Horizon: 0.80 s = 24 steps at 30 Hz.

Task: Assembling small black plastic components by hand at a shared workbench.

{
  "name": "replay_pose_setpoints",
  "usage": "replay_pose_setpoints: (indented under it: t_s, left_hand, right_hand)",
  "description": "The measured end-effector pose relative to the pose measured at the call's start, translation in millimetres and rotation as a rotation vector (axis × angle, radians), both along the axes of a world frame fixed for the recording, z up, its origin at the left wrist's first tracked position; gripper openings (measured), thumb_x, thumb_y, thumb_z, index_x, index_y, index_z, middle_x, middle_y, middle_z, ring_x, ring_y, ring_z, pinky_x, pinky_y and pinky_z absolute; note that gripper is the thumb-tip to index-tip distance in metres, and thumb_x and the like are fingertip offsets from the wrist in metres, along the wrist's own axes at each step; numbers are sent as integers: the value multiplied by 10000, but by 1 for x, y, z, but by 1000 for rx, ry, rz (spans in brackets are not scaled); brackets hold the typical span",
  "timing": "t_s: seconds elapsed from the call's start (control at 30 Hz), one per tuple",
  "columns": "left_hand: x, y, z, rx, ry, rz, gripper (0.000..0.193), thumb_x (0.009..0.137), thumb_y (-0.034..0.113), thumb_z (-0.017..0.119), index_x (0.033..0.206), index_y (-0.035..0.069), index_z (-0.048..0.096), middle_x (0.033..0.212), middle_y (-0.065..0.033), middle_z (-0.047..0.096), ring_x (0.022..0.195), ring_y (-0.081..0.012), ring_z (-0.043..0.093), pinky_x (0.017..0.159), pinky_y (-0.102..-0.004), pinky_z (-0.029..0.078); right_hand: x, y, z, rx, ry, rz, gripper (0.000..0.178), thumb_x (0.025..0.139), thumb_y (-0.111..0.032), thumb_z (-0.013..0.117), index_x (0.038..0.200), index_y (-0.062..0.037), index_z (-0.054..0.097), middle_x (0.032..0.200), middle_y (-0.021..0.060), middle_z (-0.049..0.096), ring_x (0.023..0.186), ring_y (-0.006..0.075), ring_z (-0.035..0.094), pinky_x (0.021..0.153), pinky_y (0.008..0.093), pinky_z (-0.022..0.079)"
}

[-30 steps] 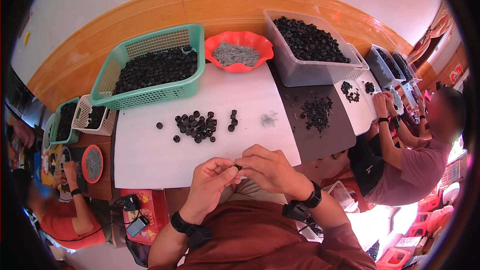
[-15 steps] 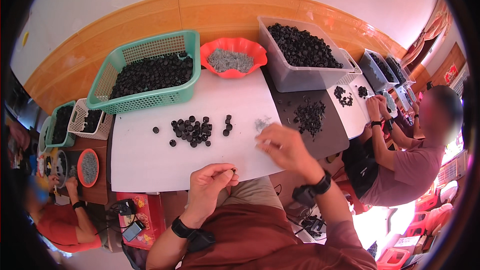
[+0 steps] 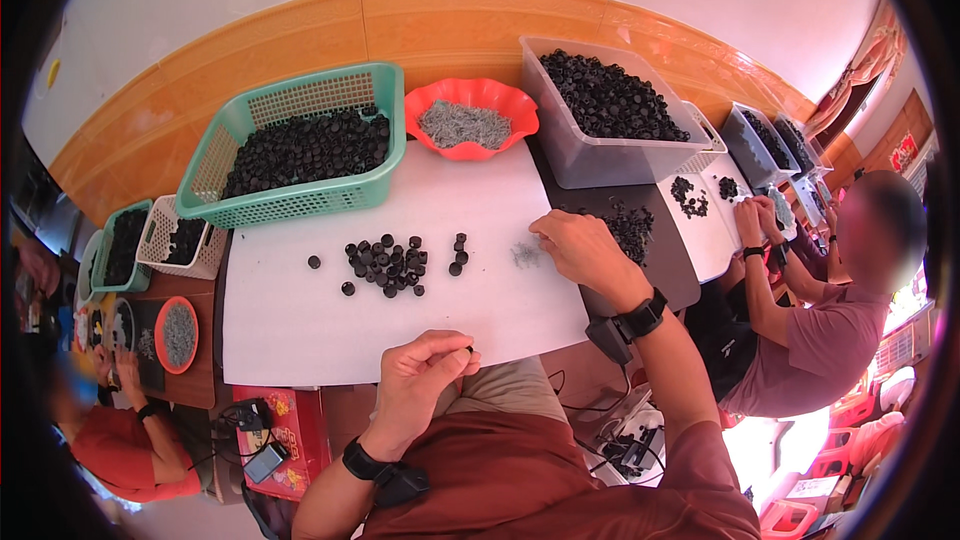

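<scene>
My left hand (image 3: 425,375) is at the near edge of the white sheet (image 3: 300,340), with thumb and forefinger pinched on a small black part (image 3: 470,348). Most of that part is hidden by the fingertips. My right hand (image 3: 592,255) reaches over the right side of the sheet, its fingertips drawn together beside a small heap of thin grey metal pieces (image 3: 524,256); whatever they hold is too small to tell. A cluster of round black caps (image 3: 385,265) lies mid-sheet, and a short row of caps (image 3: 458,254) stands right of it.
At the back are a green basket of black parts (image 3: 285,202), a red scalloped bowl (image 3: 470,151) of grey metal pieces and a clear bin (image 3: 610,168) of black parts. Loose black parts (image 3: 630,230) lie on a dark board. People work at both sides.
My right hand has moved away from me to the far side of the grey heap, and its fingers have come together. My left hand stays nearly in place, still pinching the black part.
</scene>
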State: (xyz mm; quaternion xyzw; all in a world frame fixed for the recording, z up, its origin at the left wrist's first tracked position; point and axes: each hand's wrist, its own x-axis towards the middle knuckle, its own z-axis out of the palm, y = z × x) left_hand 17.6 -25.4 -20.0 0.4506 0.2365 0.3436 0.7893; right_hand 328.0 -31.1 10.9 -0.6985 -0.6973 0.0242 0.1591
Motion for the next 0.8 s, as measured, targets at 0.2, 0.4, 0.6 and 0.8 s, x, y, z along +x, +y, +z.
replay_pose_setpoints:
  t_s: [0.2,0.4,0.6,0.8]
  left_hand:
    - [3,0,1,21,14,-20,195,975,-6,656,1155,-67,702,1124,-128,690,966,-202,724,807,-270,580]
    - [3,1,3,46,25,-20,189,977,-6,653,1148,-65,706,1123,-130,691,933,-189,718,764,-258,565]
    - [5,1,4,60,20,-19,182,975,-7,655,1139,-66,708,1102,-123,693,924,-177,712,751,-251,554]
    - [7,0,2,71,13,-20,180,974,2,664,1136,-58,712,1082,-117,698,915,-170,709,731,-244,544]
  right_hand:
    - [2,-2,-7,29,14,11,161,897,-23,627,1056,-11,655,988,175,716,880,374,698,752,452,552]
    - [6,-8,-11,148,186,54,216,943,-45,593,1155,-26,629,1075,198,683,900,399,682,765,480,545]
    - [8,-12,-10,158,161,112,211,932,-29,598,1137,-26,647,1058,183,680,894,393,678,757,462,547]
    - [8,-12,-17,141,148,94,243,927,-26,594,1162,-15,654,1054,182,678,894,398,677,758,464,549]
